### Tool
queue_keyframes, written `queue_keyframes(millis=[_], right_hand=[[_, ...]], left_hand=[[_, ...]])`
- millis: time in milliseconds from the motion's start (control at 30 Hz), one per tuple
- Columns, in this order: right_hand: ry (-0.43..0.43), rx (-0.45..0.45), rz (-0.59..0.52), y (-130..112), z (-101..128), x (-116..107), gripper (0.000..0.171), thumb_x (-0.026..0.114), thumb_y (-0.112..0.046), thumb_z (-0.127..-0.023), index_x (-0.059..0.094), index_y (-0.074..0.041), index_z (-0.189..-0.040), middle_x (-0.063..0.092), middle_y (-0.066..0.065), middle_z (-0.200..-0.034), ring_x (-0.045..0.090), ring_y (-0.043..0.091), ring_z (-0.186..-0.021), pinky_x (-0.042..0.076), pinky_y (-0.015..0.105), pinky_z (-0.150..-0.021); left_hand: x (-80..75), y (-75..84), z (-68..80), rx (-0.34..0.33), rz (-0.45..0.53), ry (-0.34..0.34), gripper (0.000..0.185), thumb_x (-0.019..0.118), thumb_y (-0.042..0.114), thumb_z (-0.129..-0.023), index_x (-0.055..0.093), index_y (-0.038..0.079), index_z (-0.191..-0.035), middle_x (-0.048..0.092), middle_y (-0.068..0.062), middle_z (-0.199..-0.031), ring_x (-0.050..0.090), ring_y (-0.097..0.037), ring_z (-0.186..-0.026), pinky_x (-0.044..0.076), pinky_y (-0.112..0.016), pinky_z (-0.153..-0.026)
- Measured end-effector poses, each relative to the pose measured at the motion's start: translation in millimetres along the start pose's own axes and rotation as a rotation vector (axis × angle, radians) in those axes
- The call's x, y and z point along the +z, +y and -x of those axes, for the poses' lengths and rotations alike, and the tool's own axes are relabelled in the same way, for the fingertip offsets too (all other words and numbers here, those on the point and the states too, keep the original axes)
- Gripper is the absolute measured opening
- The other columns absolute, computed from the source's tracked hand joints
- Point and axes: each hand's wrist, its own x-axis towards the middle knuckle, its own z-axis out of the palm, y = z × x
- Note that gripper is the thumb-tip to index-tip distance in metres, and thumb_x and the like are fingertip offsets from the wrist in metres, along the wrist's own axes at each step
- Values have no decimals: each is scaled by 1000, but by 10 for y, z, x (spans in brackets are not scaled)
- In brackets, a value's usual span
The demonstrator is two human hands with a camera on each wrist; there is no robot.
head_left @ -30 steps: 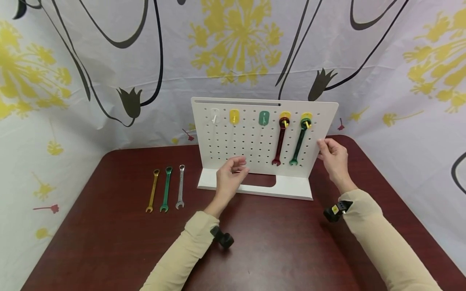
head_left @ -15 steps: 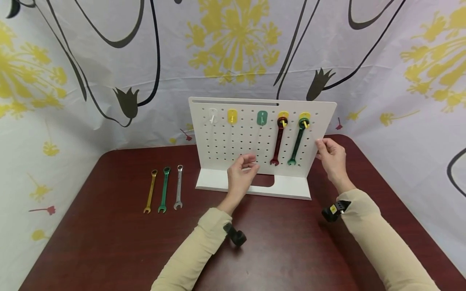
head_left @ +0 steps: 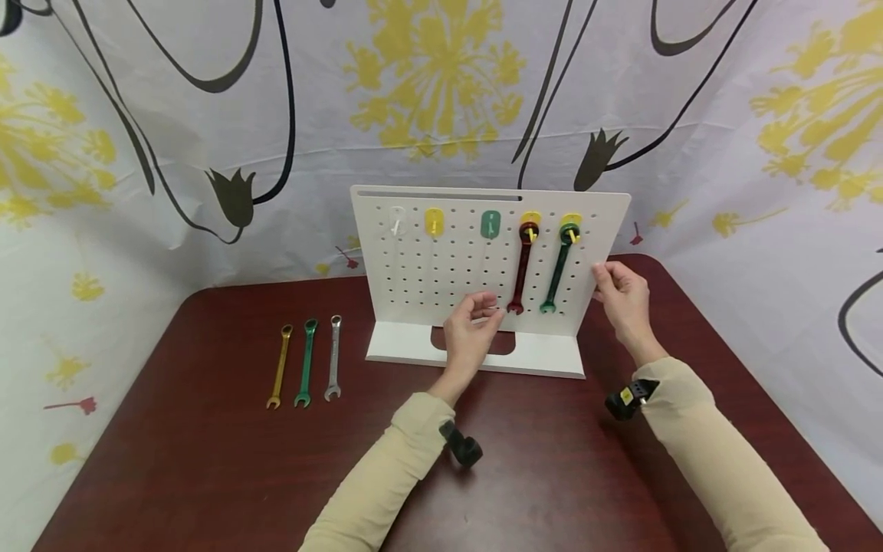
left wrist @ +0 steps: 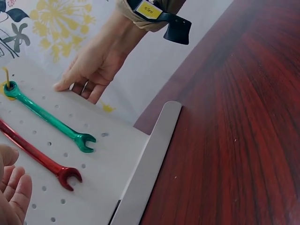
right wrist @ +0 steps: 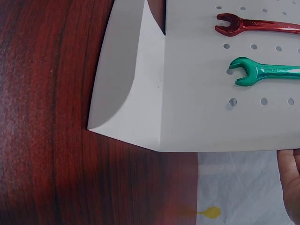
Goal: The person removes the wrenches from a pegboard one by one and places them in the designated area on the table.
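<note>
A white pegboard (head_left: 441,268) stands upright on its base, with a red wrench (head_left: 522,268) and a green wrench (head_left: 557,270) hanging from yellow hooks on its right part. My right hand (head_left: 623,300) grips the board's right edge between thumb and fingers. In front of the board's lower middle is my left hand (head_left: 471,330), its fingers loosely bent and holding nothing. Its fingertips are close to the red wrench's lower end; the left wrist view shows a gap between fingers (left wrist: 21,197) and wrench.
Left of the board, a gold wrench (head_left: 279,368), a smaller green wrench (head_left: 306,364) and a silver wrench (head_left: 334,359) lie side by side on the dark red table (head_left: 207,460). White (head_left: 396,221), yellow (head_left: 434,221) and green hooks (head_left: 490,224) on the board bear nothing. Patterned cloth (head_left: 310,153) hangs behind.
My left hand has moved right along the board's front, towards the red wrench's lower end. The right hand stays on the board's edge. The head view has shifted slightly.
</note>
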Motion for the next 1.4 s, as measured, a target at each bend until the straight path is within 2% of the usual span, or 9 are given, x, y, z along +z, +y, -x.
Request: queue_keyframes(millis=[167, 300, 467, 600, 800, 833, 1067, 1200, 1400], right_hand=[[-15, 4, 21, -94, 31, 3, 25, 53, -24, -96, 64, -1, -98, 65, 0, -95, 58, -3, -81, 52, 11, -69], [-21, 3, 14, -265, 113, -8, 25, 52, -21, -97, 63, 2, -97, 64, -2, -90, 58, -2, -80, 50, 8, -68], [-24, -2, 5, -315, 147, -20, 24, 52, -21, -97, 64, 0, -94, 65, 0, -91, 58, -3, -80, 49, 6, -65], [-14, 19, 21, -172, 81, -14, 26, 52, -23, -97, 63, 0, -98, 65, 4, -98, 58, -3, -82, 49, 6, -66], [-11, 22, 48, -10, 16, -11, 30, 52, -29, -96, 64, -3, -101, 65, -2, -98, 57, -4, -84, 53, 15, -72], [-9, 19, 48, -9, 17, -7, 30, 52, -30, -96, 64, -3, -100, 65, -1, -98, 57, -3, -84, 54, 15, -72], [2, 5, 37, -35, 23, -6, 31, 53, -29, -96, 63, 0, -98, 63, -6, -90, 58, -2, -81, 52, 10, -68], [4, 1, 61, -24, 28, -4, 30, 52, -33, -96, 63, -5, -97, 65, 2, -96, 58, -3, -82, 54, 15, -71], [3, 9, 51, -12, 24, 5, 30, 52, -32, -96, 63, -4, -97, 65, -1, -97, 58, -3, -82, 53, 14, -70]], left_hand=[[49, -12, 7, -9, 12, 18, 23, 68, -6, -81, 62, -12, -102, 65, -29, -99, 65, -39, -85, 57, -36, -75], [99, -62, -3, -19, 31, 19, 24, 67, -7, -81, 61, -13, -103, 65, -29, -100, 65, -40, -86, 57, -37, -76], [217, -298, -49, -20, 51, 38, 25, 69, -4, -80, 62, -9, -104, 66, -26, -101, 66, -36, -86, 57, -29, -74], [287, -432, -81, -18, 58, 59, 25, 71, 0, -80, 64, -4, -103, 68, -21, -100, 67, -29, -84, 56, -23, -72], [333, -440, -105, -14, 48, 81, 24, 72, 2, -80, 65, -1, -103, 69, -17, -99, 68, -24, -84, 56, -20, -71], [328, -386, -100, -17, 48, 79, 24, 71, 0, -80, 64, -3, -103, 68, -19, -99, 68, -26, -84, 56, -23, -72], [390, -427, -136, -13, 32, 93, 25, 72, 2, -80, 64, -1, -104, 68, -16, -100, 67, -26, -86, 56, -22, -72], [425, -435, -148, 3, 7, 107, 25, 72, 1, -80, 64, -1, -104, 67, -14, -100, 67, -24, -84, 55, -19, -70], [492, -434, -191, 11, 21, 111, 27, 71, -4, -79, 64, -3, -105, 67, -16, -100, 68, -25, -85, 56, -20, -71]])
